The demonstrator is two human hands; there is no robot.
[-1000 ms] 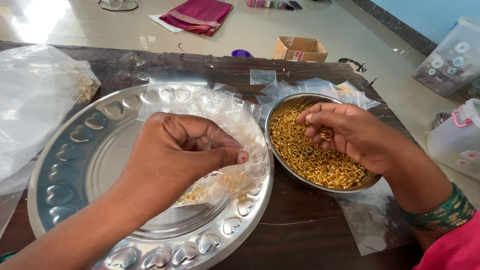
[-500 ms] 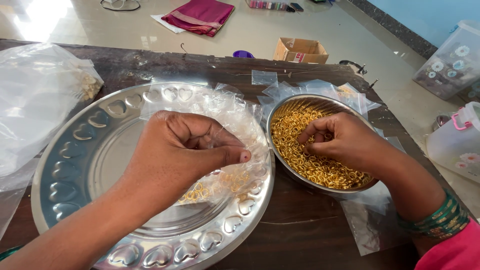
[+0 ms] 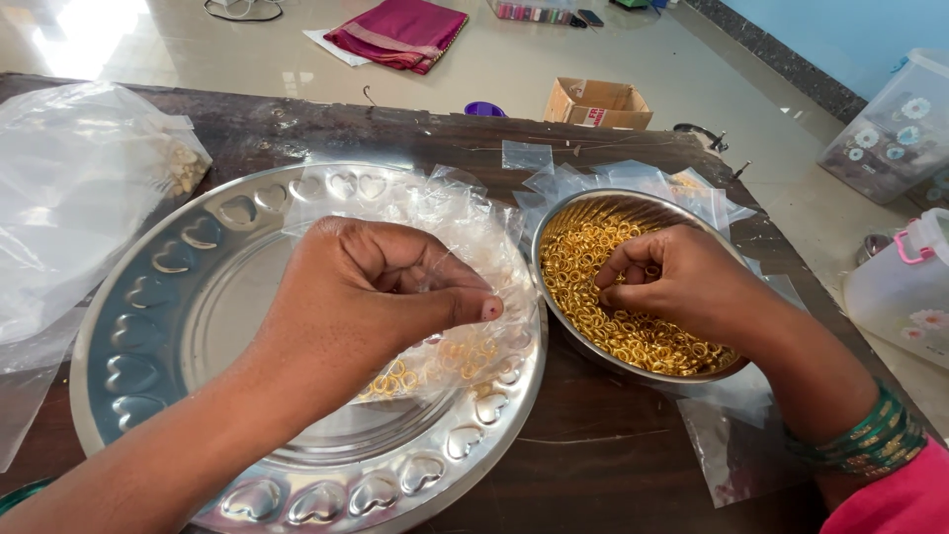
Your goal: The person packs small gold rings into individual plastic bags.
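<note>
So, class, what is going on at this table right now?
A person sits at a dark table. The left hand pinches a clear bag holding a few gold rings over a steel tray. The right hand has its fingertips down in a steel bowl full of the same rings. More clear bags lie around the bowl.

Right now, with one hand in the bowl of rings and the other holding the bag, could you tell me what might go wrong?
1. The right hand pinches rings from a heaped steel bowl; a few may well drop onto the dark table on the way.
2. The left hand holds the thin plastic bag by its edge only; if it slips, the gold rings inside could spill into the steel plate.
</note>
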